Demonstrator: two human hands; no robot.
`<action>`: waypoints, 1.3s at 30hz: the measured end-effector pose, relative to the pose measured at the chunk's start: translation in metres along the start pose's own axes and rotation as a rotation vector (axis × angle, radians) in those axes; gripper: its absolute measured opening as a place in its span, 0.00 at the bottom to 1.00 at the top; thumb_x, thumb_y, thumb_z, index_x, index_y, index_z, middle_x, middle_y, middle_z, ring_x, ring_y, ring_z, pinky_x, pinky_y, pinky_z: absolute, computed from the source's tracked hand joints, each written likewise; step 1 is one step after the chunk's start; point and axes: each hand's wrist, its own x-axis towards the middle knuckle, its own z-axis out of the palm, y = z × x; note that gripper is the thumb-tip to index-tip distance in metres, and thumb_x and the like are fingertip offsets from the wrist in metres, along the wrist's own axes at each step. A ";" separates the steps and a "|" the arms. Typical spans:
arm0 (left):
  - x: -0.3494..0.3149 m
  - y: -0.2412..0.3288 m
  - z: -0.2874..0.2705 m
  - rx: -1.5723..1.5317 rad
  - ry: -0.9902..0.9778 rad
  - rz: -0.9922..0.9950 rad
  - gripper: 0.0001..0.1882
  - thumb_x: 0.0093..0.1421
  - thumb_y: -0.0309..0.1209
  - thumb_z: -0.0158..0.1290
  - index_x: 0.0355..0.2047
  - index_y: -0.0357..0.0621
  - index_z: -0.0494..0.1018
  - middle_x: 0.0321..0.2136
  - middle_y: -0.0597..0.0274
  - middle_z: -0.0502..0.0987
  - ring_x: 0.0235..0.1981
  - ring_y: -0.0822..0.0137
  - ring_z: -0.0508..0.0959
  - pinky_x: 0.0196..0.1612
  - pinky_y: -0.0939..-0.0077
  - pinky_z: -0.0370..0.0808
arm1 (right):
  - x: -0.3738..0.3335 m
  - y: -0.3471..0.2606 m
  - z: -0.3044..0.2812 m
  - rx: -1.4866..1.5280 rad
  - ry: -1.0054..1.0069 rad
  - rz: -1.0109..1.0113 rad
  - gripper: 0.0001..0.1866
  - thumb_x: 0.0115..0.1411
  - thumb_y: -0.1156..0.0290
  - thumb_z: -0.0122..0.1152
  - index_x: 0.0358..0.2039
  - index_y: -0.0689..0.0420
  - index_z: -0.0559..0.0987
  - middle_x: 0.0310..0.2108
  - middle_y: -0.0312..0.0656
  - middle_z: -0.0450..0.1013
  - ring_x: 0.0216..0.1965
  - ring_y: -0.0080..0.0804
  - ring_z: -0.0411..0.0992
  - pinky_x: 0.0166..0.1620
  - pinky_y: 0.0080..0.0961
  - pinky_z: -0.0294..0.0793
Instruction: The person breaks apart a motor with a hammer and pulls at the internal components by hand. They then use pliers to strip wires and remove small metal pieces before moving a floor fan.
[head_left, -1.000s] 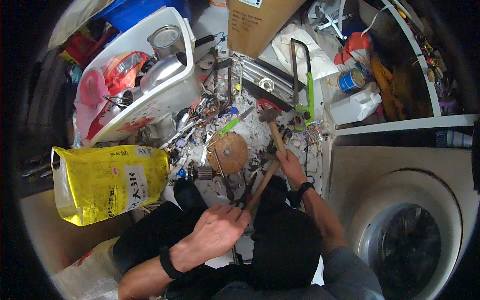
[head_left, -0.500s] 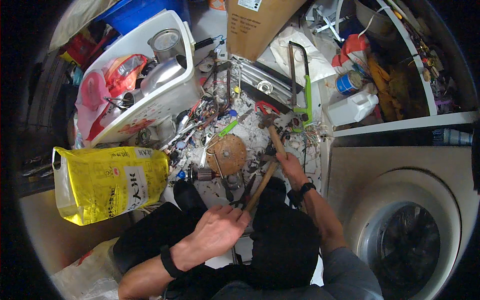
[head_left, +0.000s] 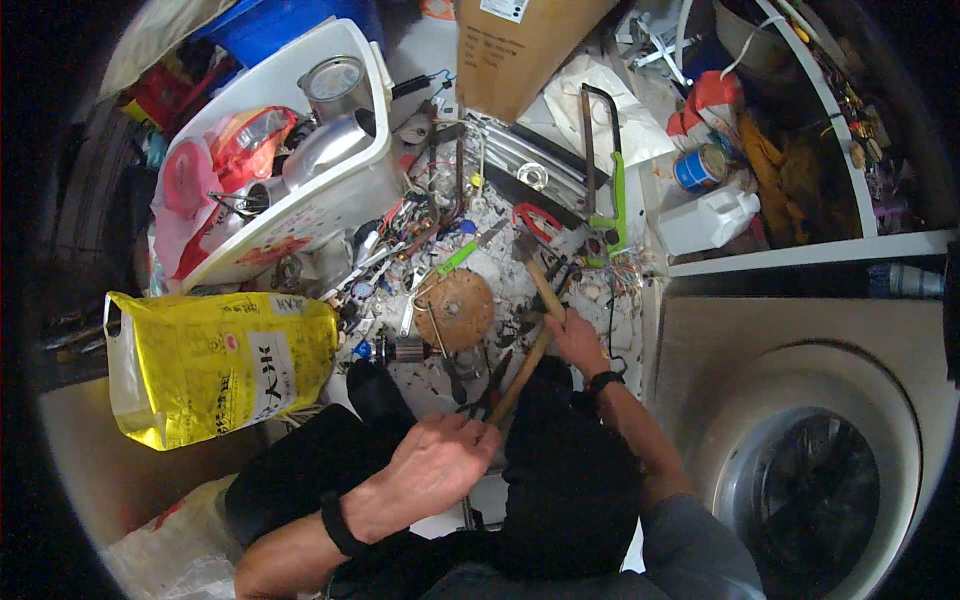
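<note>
Right hand [head_left: 578, 342] out in front, fingers wrapped around the pale wooden handle of a dark-headed hammer [head_left: 546, 288], the head pointing away just right of a round, rough brown disc [head_left: 462, 308]. Left hand [head_left: 436, 458] nearer the body, back upward, fingers bent down where a second pale wooden handle [head_left: 522, 376] meets them; how firmly they close is hidden, so I cannot tell whether they grip it. Right beside those fingers, red-handled pliers with dark metal noses [head_left: 497, 378], partly covered.

Across the disc lies a thin metal rod, and just beyond its far edge a green-handled knife [head_left: 462, 252] angles away. Left of the disc, a ribbed grey metal cylinder [head_left: 408, 348] near the person's foot. Further out on the right, a green-and-black hacksaw [head_left: 617, 195] stretches beside long silvery metal strips [head_left: 515, 152]; tangled wires and small parts crowd the white floor.

Over on the left, a shiny yellow printed bag [head_left: 200, 370], open-mouthed, sits below a white plastic bin [head_left: 335, 205] packed with pans and pink and red plastic. A tall brown cardboard box [head_left: 525, 60] stands at the far side, and a silver front-loading washing machine [head_left: 700, 340] fills the lower right.
</note>
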 end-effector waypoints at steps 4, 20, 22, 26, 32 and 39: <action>0.000 0.001 0.002 -0.021 -0.016 0.009 0.19 0.50 0.27 0.56 0.43 0.36 0.76 0.33 0.54 0.79 0.38 0.53 0.82 0.43 0.59 0.79 | 0.004 0.007 0.003 0.090 0.060 -0.042 0.36 0.68 0.37 0.52 0.45 0.65 0.73 0.30 0.63 0.78 0.35 0.68 0.78 0.39 0.59 0.76; 0.001 0.002 0.000 0.017 0.059 0.039 0.15 0.51 0.26 0.57 0.40 0.35 0.77 0.32 0.54 0.80 0.37 0.57 0.83 0.39 0.64 0.80 | -0.004 -0.017 -0.003 0.028 0.065 -0.077 0.30 0.69 0.45 0.54 0.44 0.66 0.71 0.30 0.66 0.78 0.34 0.69 0.77 0.37 0.60 0.75; -0.005 0.001 -0.001 0.016 0.039 0.026 0.14 0.52 0.26 0.56 0.40 0.35 0.77 0.31 0.55 0.80 0.37 0.57 0.83 0.39 0.64 0.80 | -0.010 -0.037 -0.009 0.058 0.068 -0.067 0.30 0.70 0.45 0.54 0.44 0.66 0.71 0.31 0.66 0.78 0.35 0.69 0.77 0.37 0.60 0.75; -0.012 -0.001 -0.004 0.033 0.029 -0.004 0.13 0.52 0.26 0.56 0.39 0.36 0.77 0.31 0.55 0.80 0.37 0.57 0.83 0.39 0.65 0.80 | -0.022 -0.068 -0.014 0.115 0.099 -0.105 0.30 0.70 0.45 0.54 0.42 0.66 0.72 0.31 0.65 0.78 0.35 0.69 0.78 0.39 0.58 0.76; -0.006 0.000 -0.005 0.058 0.027 0.008 0.13 0.52 0.26 0.56 0.38 0.36 0.76 0.30 0.56 0.79 0.36 0.57 0.82 0.39 0.64 0.80 | -0.003 -0.032 0.005 -0.045 -0.017 -0.042 0.31 0.69 0.43 0.54 0.43 0.66 0.73 0.32 0.64 0.79 0.36 0.67 0.78 0.41 0.57 0.77; -0.008 -0.012 0.016 -0.081 -0.003 -0.008 0.16 0.50 0.25 0.58 0.41 0.39 0.76 0.32 0.53 0.79 0.37 0.51 0.82 0.41 0.57 0.79 | -0.014 -0.029 -0.010 0.078 0.068 0.013 0.31 0.68 0.42 0.54 0.44 0.64 0.73 0.32 0.64 0.79 0.38 0.67 0.78 0.41 0.58 0.76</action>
